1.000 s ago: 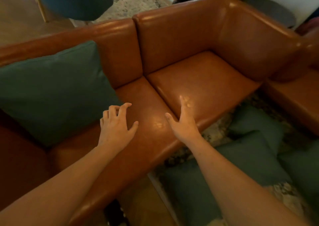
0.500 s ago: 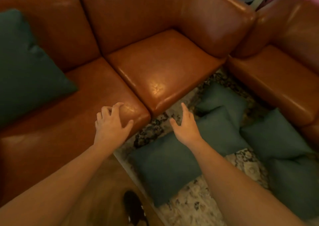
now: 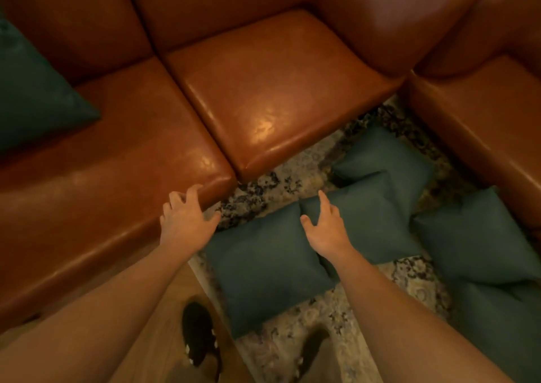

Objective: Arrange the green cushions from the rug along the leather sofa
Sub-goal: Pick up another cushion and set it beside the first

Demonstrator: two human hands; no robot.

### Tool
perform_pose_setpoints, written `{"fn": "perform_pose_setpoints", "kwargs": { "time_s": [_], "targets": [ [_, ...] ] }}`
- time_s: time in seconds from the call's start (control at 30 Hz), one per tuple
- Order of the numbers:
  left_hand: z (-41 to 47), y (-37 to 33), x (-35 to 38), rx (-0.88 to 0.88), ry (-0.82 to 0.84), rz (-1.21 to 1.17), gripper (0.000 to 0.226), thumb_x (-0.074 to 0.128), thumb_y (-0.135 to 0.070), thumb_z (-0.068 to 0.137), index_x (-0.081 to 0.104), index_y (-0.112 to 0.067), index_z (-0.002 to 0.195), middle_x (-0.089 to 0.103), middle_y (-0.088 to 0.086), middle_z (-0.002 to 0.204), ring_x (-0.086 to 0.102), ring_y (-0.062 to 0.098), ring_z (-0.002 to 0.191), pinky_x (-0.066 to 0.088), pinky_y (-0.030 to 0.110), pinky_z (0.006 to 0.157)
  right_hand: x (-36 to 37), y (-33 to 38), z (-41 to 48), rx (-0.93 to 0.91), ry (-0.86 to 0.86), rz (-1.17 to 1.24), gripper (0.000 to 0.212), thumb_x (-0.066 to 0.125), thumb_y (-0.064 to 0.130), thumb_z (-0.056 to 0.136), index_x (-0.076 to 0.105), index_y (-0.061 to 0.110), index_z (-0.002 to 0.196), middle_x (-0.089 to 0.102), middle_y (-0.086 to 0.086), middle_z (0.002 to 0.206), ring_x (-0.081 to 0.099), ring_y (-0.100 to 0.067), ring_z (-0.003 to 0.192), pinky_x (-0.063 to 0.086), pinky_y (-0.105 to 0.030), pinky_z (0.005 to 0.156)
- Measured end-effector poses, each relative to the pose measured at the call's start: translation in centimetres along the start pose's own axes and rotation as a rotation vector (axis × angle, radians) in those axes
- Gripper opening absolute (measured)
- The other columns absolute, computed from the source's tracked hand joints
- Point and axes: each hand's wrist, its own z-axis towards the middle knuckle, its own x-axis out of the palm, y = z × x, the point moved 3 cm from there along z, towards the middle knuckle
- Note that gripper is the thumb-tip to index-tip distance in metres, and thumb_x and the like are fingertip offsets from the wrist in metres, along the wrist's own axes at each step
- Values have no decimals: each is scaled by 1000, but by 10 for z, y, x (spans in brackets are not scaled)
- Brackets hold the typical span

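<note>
While my right hand [image 3: 325, 232] hovers spread and empty over the far right corner of the nearest green cushion [image 3: 263, 268], flat on the rug [image 3: 292, 174], I note my left hand [image 3: 187, 221], loosely curled and empty, by the leather sofa [image 3: 117, 177] edge.

Beneath me, the patterned rug [image 3: 295, 174] on the wooden floor [image 3: 161, 338] carries a cluster of green cushions [image 3: 263, 265] (several overlapping); the leather sofa [image 3: 278, 95] holds another cushion [image 3: 35, 95].
</note>
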Motion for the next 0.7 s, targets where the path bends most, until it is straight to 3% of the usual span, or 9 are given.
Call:
{"fn": "perform_pose_setpoints", "kwargs": {
  "time_s": [0.33,0.7],
  "targets": [
    [-27,-9,70,-182,-53,0,76,61,-60,97,25,-33,159,35,15,143,41,43,131,41,54,106,14,-73,47,-86,137,-106,80,53,46,107,1,34,167,18,-9,170,29,-36,152,37,-59,118],
    [16,52,225,-231,34,34,86,67,-61,94,25,-27,160,33,22,148,41,50,134,45,61,108,115,-161,141,-110,162,-127,80,54,43,108,4,29,168,19,-15,168,37,-40,147,40,-54,117]
  ]
}}
